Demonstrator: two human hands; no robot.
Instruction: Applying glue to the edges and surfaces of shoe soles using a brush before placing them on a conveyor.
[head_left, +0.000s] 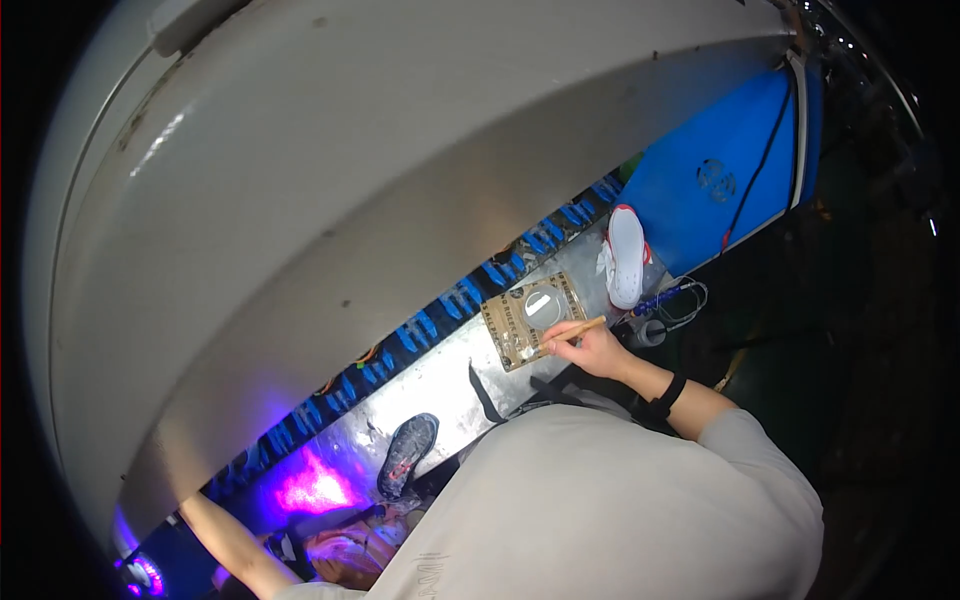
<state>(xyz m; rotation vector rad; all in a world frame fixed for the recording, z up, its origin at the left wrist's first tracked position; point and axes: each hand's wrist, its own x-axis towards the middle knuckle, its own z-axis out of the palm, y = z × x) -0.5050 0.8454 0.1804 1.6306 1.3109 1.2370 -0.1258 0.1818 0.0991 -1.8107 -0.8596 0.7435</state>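
My right hand (592, 352) is closed round a light wooden stick-like handle, probably a brush (590, 327), slanting over a printed cardboard piece (512, 357). Its lower tip is too small to make out clearly. On the cardboard stands a round, shallow container (545, 307) with something white in it. Just beyond my right hand, a white shoe with red trim (627, 258) lies with its pale sole showing. My left forearm (232, 545) reaches in at the lower left and passes behind the grey housing, which hides the hand.
A large grey curved housing (300, 190) overhangs a metal ledge (440, 370). Blue strips (415, 330) line its lower edge. A dark shoe sole (408, 455) and a black strip (485, 393) lie on the ledge. Purple light glows at lower left; a blue panel (710, 170) stands right.
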